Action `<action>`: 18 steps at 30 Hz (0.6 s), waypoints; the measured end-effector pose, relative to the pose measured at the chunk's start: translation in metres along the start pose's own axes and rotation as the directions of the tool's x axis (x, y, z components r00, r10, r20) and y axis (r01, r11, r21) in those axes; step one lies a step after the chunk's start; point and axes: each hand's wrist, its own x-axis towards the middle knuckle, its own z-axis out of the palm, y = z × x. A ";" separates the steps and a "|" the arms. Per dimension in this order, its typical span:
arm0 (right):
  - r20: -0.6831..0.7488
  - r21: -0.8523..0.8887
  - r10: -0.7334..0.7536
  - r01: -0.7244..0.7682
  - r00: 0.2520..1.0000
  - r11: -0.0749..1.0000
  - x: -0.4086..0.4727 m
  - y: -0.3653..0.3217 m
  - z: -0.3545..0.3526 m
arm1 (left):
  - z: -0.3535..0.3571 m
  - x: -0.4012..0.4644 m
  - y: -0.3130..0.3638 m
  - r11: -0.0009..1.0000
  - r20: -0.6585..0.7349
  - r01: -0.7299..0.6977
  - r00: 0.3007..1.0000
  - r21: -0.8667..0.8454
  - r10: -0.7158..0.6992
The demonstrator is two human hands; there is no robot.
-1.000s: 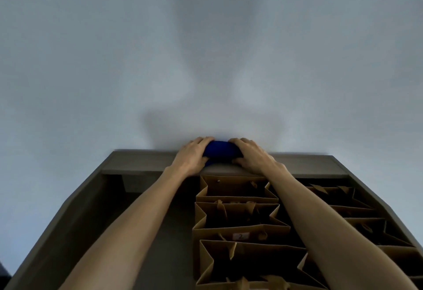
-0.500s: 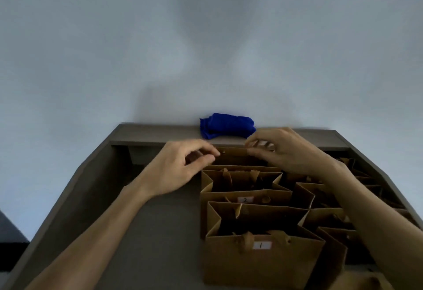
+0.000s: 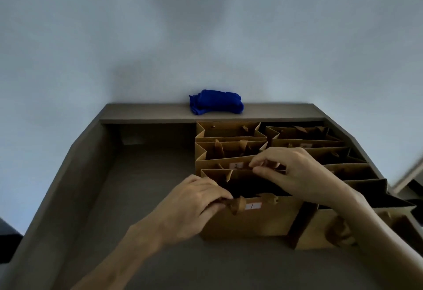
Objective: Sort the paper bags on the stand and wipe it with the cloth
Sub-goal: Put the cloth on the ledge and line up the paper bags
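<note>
While the folded blue cloth (image 3: 216,104) waits on the stand's far ledge (image 3: 146,113), we work the brown paper bags. Our left hand (image 3: 192,200) pinches the near handle of the bag labelled 1 (image 3: 251,218); our right hand (image 3: 295,173) pinches its far rim, probably to lift it.

1. There is one view, from a wide-angle camera worn on the person's head.
2. It looks forward and down over the stand (image 3: 142,198), toward the wall (image 3: 206,26) behind it.
3. It sits close: both forearms enter from the bottom edge, and the bags (image 3: 229,150) fill the centre and right.
4. The wide lens bends the stand's edges outward.
</note>
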 end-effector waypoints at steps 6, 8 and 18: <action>-0.027 0.033 0.036 -0.035 0.999 0.999 -0.020 -0.011 0.008 | -0.015 -0.024 0.000 0.965 -0.111 0.102 0.985 -0.244 -0.132; -0.026 0.038 0.032 -0.031 0.999 0.999 -0.023 -0.014 0.011 | -0.021 -0.033 -0.004 0.943 -0.112 0.163 0.973 -0.290 -0.202; 0.003 0.086 -0.058 0.058 0.998 0.995 -0.017 -0.032 0.025 | -0.036 -0.063 -0.010 0.927 -0.152 0.222 0.949 -0.303 -0.277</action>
